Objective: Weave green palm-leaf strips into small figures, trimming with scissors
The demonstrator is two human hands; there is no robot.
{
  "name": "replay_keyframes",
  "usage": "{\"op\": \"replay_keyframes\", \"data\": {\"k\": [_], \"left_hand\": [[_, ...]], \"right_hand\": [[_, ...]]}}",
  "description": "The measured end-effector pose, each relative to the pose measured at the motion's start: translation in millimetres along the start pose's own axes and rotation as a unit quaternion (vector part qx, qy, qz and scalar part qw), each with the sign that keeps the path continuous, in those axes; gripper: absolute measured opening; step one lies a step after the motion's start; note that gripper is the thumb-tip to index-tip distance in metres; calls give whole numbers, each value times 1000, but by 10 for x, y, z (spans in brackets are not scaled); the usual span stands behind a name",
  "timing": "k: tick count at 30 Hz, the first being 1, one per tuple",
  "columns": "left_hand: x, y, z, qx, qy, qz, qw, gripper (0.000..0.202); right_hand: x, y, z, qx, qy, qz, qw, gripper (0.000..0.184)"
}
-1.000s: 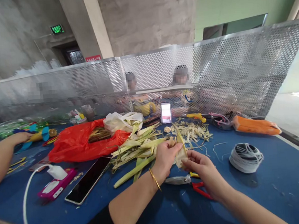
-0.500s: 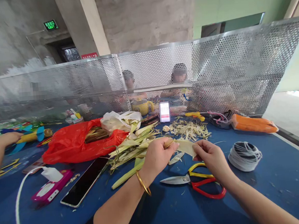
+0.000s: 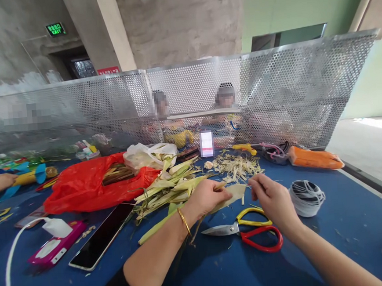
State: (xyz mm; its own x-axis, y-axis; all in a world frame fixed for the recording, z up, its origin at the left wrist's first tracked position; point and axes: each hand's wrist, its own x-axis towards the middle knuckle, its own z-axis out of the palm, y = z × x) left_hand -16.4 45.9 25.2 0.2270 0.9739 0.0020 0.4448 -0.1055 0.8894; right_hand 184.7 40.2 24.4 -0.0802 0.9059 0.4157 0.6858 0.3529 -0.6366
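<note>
My left hand (image 3: 210, 198), a gold bangle on its wrist, is closed around a pale corn husk (image 3: 236, 193) that fans out toward the right. A narrow strip hangs from the husk's edge. Just right of it, my right hand (image 3: 270, 195) is pinched on a thin strand at the husk's corner; the strand is mostly hidden by the fingers. Below both hands lie scissors (image 3: 242, 229) with one yellow and one red handle, blades pointing left. Behind my left hand is a pile of corn husks (image 3: 168, 191). Husk scraps (image 3: 235, 166) are heaped beyond the hands.
A red plastic bag (image 3: 78, 187), a white bag (image 3: 148, 154), a phone (image 3: 102, 238) and a magenta power strip (image 3: 56, 245) are at left. A string spool (image 3: 307, 198) and an orange pack (image 3: 316, 157) are at right. Another person's hand (image 3: 2, 180) grips a yellow object. A perforated metal screen (image 3: 189, 83) stands behind.
My right hand has drawn off the broad husk to its corner, and a narrow strip now hangs there. My left hand still holds the husk. The view has shifted slightly.
</note>
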Motion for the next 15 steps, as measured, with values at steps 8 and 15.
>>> {"op": "replay_keyframes", "data": {"k": [8,15], "left_hand": [[60,-142,-68,-169,112,-60,977,24],[42,-125,-97,-204,165,-49,964,25]], "right_hand": [[-258,109,-143,-150,-287,-169,931,36],[-389,212,62,-252,-325,-170,896,71]]}}
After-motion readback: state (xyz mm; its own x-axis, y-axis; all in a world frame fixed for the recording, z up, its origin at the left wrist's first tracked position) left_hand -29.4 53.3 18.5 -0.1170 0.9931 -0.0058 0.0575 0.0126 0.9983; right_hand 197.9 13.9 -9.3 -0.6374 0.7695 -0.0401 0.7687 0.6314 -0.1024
